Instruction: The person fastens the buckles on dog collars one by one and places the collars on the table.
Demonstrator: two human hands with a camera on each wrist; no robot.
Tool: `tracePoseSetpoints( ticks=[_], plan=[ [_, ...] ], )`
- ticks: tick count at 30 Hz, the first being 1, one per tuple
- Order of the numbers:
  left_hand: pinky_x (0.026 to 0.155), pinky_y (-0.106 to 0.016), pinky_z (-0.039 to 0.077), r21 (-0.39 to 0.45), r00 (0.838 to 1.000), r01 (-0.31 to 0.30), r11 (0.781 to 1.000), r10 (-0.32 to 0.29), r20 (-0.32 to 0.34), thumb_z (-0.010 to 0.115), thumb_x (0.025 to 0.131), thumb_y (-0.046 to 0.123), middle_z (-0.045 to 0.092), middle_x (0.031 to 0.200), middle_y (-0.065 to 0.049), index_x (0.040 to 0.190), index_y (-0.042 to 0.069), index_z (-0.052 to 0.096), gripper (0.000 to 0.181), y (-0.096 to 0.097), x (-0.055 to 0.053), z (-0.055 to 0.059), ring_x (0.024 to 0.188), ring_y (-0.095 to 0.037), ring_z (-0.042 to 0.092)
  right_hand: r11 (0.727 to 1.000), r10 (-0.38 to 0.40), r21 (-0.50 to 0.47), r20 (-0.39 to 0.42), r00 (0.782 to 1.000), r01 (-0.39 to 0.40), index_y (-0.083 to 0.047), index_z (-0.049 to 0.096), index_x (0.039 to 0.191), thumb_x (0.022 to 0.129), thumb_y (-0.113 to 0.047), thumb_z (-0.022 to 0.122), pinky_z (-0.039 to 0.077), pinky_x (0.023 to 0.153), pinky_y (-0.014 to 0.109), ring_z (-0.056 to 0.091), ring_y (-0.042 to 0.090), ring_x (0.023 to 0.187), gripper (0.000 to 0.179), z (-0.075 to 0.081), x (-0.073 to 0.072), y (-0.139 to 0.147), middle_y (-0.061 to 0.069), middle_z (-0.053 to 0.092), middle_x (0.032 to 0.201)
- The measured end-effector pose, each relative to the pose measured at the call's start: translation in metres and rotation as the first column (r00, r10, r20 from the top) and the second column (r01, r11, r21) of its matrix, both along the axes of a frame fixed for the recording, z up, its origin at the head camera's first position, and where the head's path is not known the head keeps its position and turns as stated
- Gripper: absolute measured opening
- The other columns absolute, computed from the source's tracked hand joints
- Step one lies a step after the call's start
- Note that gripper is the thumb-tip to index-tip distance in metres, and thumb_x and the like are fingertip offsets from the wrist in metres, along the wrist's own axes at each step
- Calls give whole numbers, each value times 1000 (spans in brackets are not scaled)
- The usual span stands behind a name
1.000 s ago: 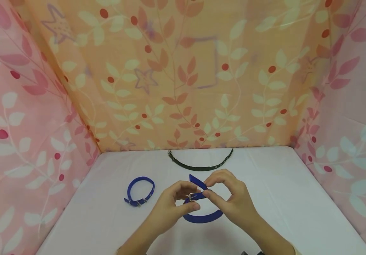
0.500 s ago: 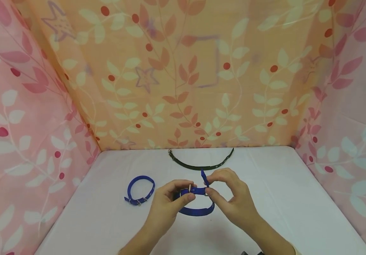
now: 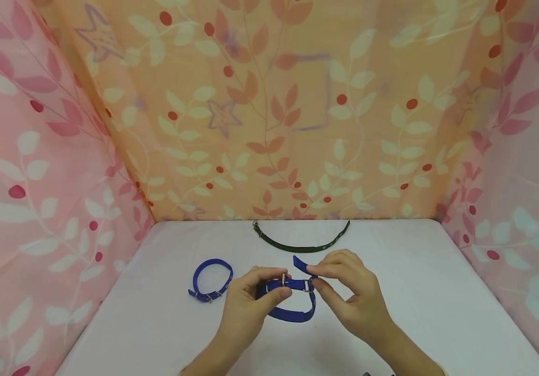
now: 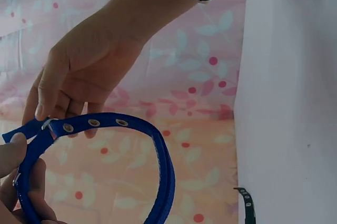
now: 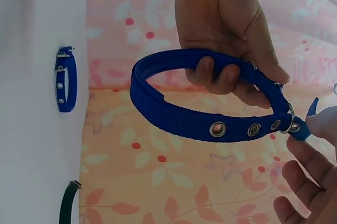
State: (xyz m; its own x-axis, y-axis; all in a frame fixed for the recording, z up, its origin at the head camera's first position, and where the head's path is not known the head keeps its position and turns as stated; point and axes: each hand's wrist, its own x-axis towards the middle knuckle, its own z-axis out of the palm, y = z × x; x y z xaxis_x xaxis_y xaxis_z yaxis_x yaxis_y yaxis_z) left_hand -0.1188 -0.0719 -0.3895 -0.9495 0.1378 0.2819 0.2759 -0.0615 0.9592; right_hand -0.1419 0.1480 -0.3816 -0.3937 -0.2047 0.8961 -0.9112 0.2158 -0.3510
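Observation:
Between both hands a blue collar is held up as a closed loop over the table, its metal eyelets showing in the right wrist view. My left hand grips the band by the buckle, thumb in front and fingers behind. With thumb and forefinger, my right hand pinches the strap near its pointed end, which sticks out up and to the left. That end passes through a metal ring on the band. Part of the loop is hidden behind the left hand.
Left of the hands, a second blue collar lies buckled in a loop on the white table. A dark green collar lies unfastened in an arc near the back edge. Patterned cloth walls enclose the back and sides.
The held collar has turned so its buckle faces up, and its metal ring has come into sight by the right fingers. The strap's tip swung upright, then leaned back left. The view shifted slightly.

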Motion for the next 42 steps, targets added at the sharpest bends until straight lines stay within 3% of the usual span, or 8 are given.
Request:
tracePoseSetpoints(
  ticks=[5, 9, 12, 19, 27, 31, 36, 42],
  plan=[
    [86, -28, 60, -22, 1000, 13, 1000, -13, -17, 82, 86, 11, 69, 111, -10, 116, 11, 76, 30, -1, 0, 1, 99, -22, 70, 1000, -2, 1, -40, 999, 2, -9, 78, 106, 78, 9, 75, 47, 85, 19, 58, 19, 94, 34, 4, 3, -2, 4, 69, 92],
    [84, -28, 61, -32, 1000, 1, 1000, -2, -21, 82, 86, 13, 69, 108, -9, 115, 14, 76, 29, -1, 1, 1, 95, -24, 69, 1000, -11, 12, -117, 993, 12, -8, 78, 99, 90, -3, 70, 45, 85, 22, 57, 20, 91, 13, 8, 2, -4, 4, 67, 87],
    [85, -29, 61, -28, 999, -6, 1000, 5, -46, 82, 86, 12, 68, 107, -10, 114, 14, 77, 28, 0, 1, -1, 95, -26, 69, 999, -17, 27, -178, 984, 23, -8, 78, 96, 94, -9, 66, 44, 86, 25, 56, 22, 89, 12, 11, 1, -6, 4, 65, 85],
    [85, -30, 61, -32, 995, -26, 999, 23, -98, 82, 86, 12, 69, 106, -9, 113, 14, 77, 28, 2, 3, -2, 94, -22, 70, 996, -41, 61, -242, 969, 58, -9, 78, 94, 87, -5, 67, 43, 90, 28, 56, 25, 90, 13, 11, -1, -5, 2, 62, 85],
    [82, -27, 61, -23, 993, 7, 1000, -9, -121, 80, 87, 9, 68, 105, -12, 115, 11, 76, 28, 2, 4, -2, 91, -21, 69, 992, -54, 92, -276, 960, 82, -10, 77, 91, 76, 1, 67, 42, 88, 32, 55, 25, 89, 21, 13, -1, -6, 0, 60, 84],
    [83, -28, 61, -37, 995, 0, 999, -4, -95, 81, 87, 11, 68, 104, -11, 115, 13, 76, 28, 1, 3, -1, 91, -21, 69, 989, -55, 116, -274, 960, 90, -11, 77, 92, 86, -5, 65, 42, 89, 34, 56, 25, 89, 15, 13, -1, -6, 0, 61, 86],
    [83, -29, 61, -68, 1000, -4, 998, 4, 4, 83, 86, 15, 70, 104, -8, 113, 17, 76, 28, 0, 2, 1, 91, -22, 70, 981, -44, 174, -245, 969, 88, -13, 77, 98, 99, -17, 60, 40, 93, 33, 57, 23, 91, 18, 11, -1, -3, -2, 62, 89],
    [84, -29, 60, -80, 999, 11, 997, -7, 43, 82, 88, 17, 73, 104, -6, 112, 15, 75, 25, 0, 2, 2, 93, -22, 69, 974, -1, 225, -149, 989, 35, -14, 76, 109, 102, -20, 64, 40, 95, 31, 59, 19, 97, 16, 7, 0, -1, -3, 66, 98]
  ],
)
